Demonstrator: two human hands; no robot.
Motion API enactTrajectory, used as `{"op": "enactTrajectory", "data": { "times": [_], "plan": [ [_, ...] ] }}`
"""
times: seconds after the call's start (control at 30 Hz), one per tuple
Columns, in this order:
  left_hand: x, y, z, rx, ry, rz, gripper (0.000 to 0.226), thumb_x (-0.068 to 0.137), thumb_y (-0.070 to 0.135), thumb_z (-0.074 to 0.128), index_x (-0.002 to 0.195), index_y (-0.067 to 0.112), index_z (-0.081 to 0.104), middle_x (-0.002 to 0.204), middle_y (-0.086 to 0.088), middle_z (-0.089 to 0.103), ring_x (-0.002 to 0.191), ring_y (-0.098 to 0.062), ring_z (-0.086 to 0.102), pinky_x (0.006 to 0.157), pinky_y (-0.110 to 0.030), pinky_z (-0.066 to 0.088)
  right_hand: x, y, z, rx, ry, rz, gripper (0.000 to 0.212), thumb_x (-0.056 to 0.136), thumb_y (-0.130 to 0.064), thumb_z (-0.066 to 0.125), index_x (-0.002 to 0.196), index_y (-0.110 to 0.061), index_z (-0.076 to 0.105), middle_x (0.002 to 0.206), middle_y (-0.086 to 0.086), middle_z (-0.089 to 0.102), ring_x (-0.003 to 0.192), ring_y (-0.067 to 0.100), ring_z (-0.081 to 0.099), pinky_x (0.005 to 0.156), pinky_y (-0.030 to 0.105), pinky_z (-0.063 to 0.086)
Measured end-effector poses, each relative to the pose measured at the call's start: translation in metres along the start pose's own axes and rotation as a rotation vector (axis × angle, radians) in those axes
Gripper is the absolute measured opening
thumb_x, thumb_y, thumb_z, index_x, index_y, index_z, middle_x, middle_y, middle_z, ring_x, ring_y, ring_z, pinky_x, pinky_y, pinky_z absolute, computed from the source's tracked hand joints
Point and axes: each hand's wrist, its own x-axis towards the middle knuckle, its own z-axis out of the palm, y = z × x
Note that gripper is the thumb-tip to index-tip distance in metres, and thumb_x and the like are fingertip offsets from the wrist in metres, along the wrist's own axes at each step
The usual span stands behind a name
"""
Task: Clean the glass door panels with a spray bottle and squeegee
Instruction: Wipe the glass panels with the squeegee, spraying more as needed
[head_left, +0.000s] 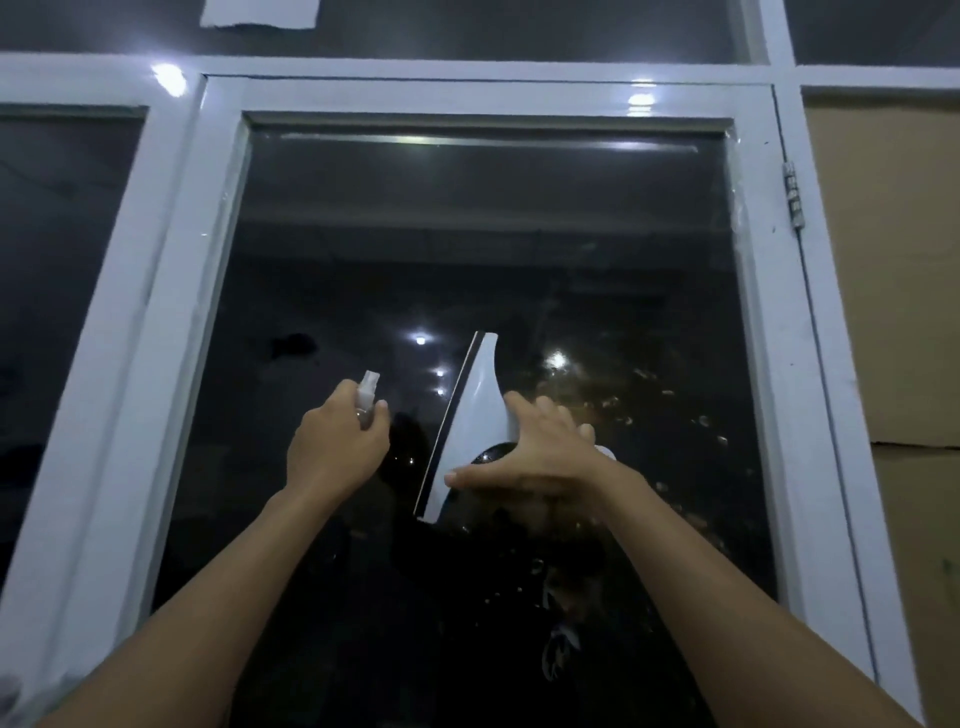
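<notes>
Left hand fingers curled round spray bottle; right hand fingers and thumb spread around squeegee on glass panel

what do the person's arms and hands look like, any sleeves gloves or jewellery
The left forearm and right forearm are bare, with no sleeves in view. The left hand and right hand wear no gloves, and no watch, bracelet or ring shows, though the light is dim.

The left hand grips a small spray bottle. Just right of it, the right hand holds a white squeegee at the glass panel, blade nearly upright.
</notes>
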Motion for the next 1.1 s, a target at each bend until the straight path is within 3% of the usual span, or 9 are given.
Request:
{"op": "enactTrajectory", "data": {
  "times": [0.03,0.1,0.2,0.3,0.43,0.53,0.67,0.83,1.1],
  "plan": [
    [0.004,-0.007,-0.002,0.001,0.003,0.0,0.027,0.097,0.035,0.054,0.076,0.019,0.048,0.066,0.002,0.059,0.057,-0.015,0.057,0.05,-0.029,0.036,0.007,-0.011,0.003,-0.024,0.024,0.004,0.102,0.047,-0.101,0.044,0.121,-0.032,0.044,0.121,-0.003,0.046,0.115,0.023,0.042,0.098,0.053,0.033],
    [0.009,-0.018,-0.005,-0.011,0.007,-0.005,0.029,0.097,0.035,0.053,0.074,0.018,0.047,0.064,0.002,0.058,0.057,-0.016,0.056,0.05,-0.029,0.034,0.019,-0.03,0.01,-0.008,0.153,0.007,0.085,0.056,-0.102,0.029,0.085,-0.027,0.055,0.1,-0.005,0.057,0.101,0.022,0.053,0.094,0.053,0.035],
    [0.018,-0.037,-0.008,-0.014,-0.006,0.006,0.03,0.098,0.036,0.051,0.076,0.017,0.048,0.066,0.0,0.059,0.057,-0.018,0.057,0.051,-0.03,0.037,0.043,-0.058,0.026,-0.057,0.329,-0.01,0.072,0.072,-0.093,0.021,0.06,-0.027,0.046,0.074,-0.008,0.056,0.086,0.018,0.053,0.092,0.051,0.03],
    [0.028,-0.049,-0.006,0.011,-0.03,0.036,0.027,0.099,0.038,0.05,0.079,0.019,0.048,0.073,-0.002,0.059,0.062,-0.019,0.057,0.053,-0.033,0.042,0.068,-0.078,0.037,-0.204,0.378,-0.077,0.06,0.08,-0.081,0.029,0.066,-0.026,0.048,0.078,-0.006,0.058,0.088,0.018,0.049,0.093,0.051,0.024],
    [0.039,-0.054,0.003,-0.019,-0.083,0.067,0.023,0.099,0.04,0.048,0.085,0.022,0.045,0.08,-0.002,0.059,0.068,-0.022,0.059,0.063,-0.044,0.053,0.095,-0.101,0.042,-0.259,0.39,-0.125,0.048,0.086,-0.067,0.04,0.067,-0.024,0.049,0.065,-0.006,0.054,0.071,0.017,0.051,0.096,0.051,0.022],
    [0.043,-0.054,0.012,-0.073,-0.092,0.066,0.019,0.1,0.041,0.047,0.092,0.024,0.045,0.079,0.0,0.062,0.068,-0.021,0.062,0.064,-0.048,0.055,0.108,-0.113,0.043,-0.336,0.398,-0.119,0.041,0.088,-0.059,0.043,0.068,-0.023,0.044,0.064,-0.004,0.052,0.07,0.019,0.05,0.095,0.049,0.02],
    [0.043,-0.054,0.025,-0.124,-0.12,0.053,0.018,0.1,0.045,0.046,0.102,0.027,0.044,0.078,0.002,0.065,0.067,-0.02,0.065,0.061,-0.044,0.055,0.115,-0.118,0.052,-0.396,0.432,-0.034,0.038,0.09,-0.053,0.044,0.075,-0.019,0.05,0.069,-0.001,0.052,0.075,0.022,0.055,0.094,0.047,0.022],
    [0.042,-0.061,0.038,-0.095,-0.101,0.05,0.026,0.101,0.05,0.041,0.095,0.025,0.043,0.073,0.002,0.064,0.061,-0.019,0.063,0.052,-0.032,0.043,0.122,-0.119,0.065,-0.365,0.493,0.021,0.037,0.095,-0.052,0.042,0.085,-0.017,0.051,0.069,-0.001,0.052,0.072,0.021,0.054,0.098,0.047,0.024],
    [0.041,-0.059,0.058,-0.031,0.023,-0.068,0.04,0.099,0.057,0.041,0.084,0.021,0.048,0.073,0.002,0.06,0.066,-0.019,0.06,0.061,-0.038,0.05,0.134,-0.1,0.076,-0.269,0.617,-0.001,0.045,0.09,-0.055,0.044,0.061,-0.02,0.039,0.054,-0.004,0.045,0.05,0.014,0.038,0.093,0.046,0.025]
  ]
}}
